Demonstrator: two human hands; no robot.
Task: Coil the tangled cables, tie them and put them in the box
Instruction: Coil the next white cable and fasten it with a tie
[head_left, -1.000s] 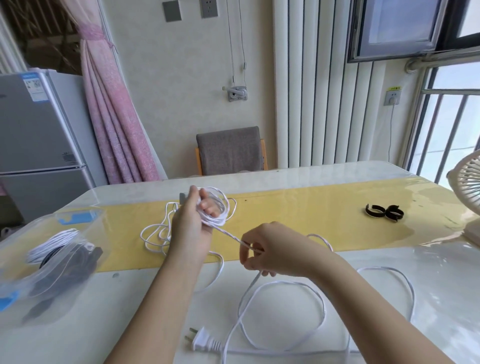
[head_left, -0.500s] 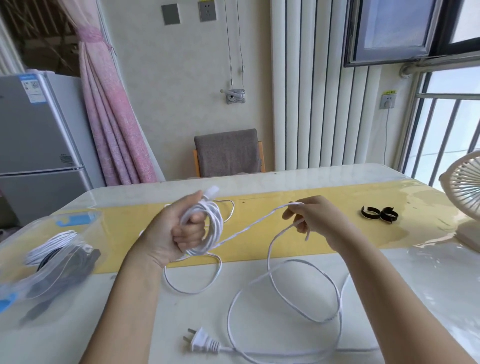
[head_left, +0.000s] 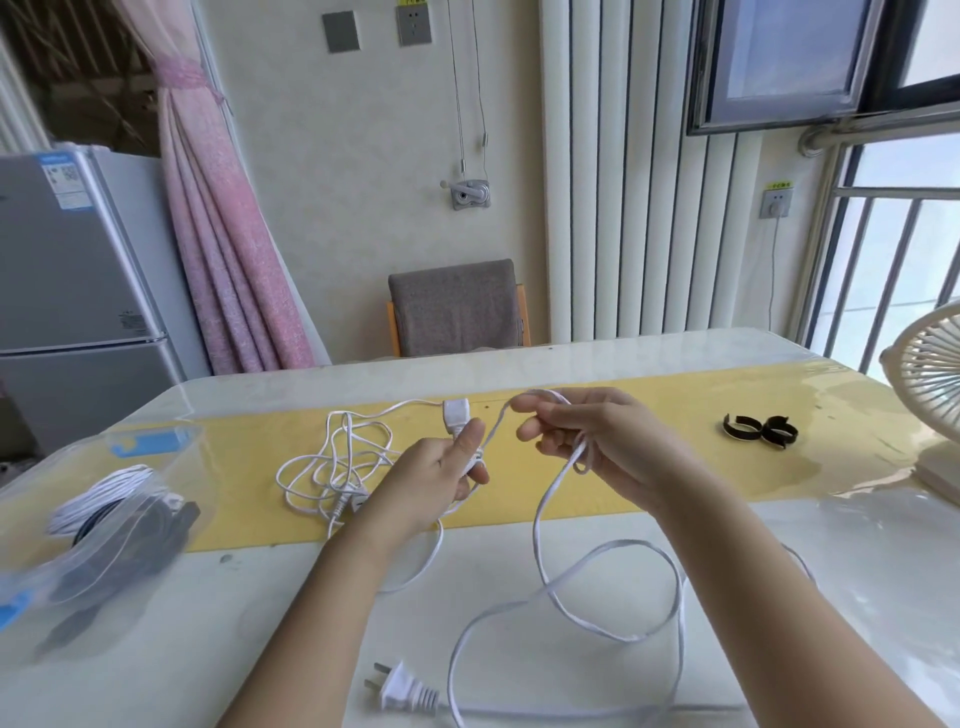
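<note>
- The glossy, flat white cable (head_left: 537, 519) is only partly coiled: its connector end is clasped in the left grip (head_left: 441, 478), and a loop is pinched by the right grip (head_left: 597, 441).
- The rest lies slack on the desk (head_left: 857, 597), plug (head_left: 402, 693) nearest.
- A thinner tangled cable (head_left: 332, 467) is untouched.
- Coiled cables are already seen in the clear plastic box (head_left: 171, 436).
- The black strap ties (head_left: 758, 431) lie unused.

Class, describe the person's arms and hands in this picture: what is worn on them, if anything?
Nothing is worn that shows. The left hand and right hand have no gloves or rings. The left forearm and right forearm are bare down to the picture's bottom edge: no sleeve, watch or bracelet.
</note>
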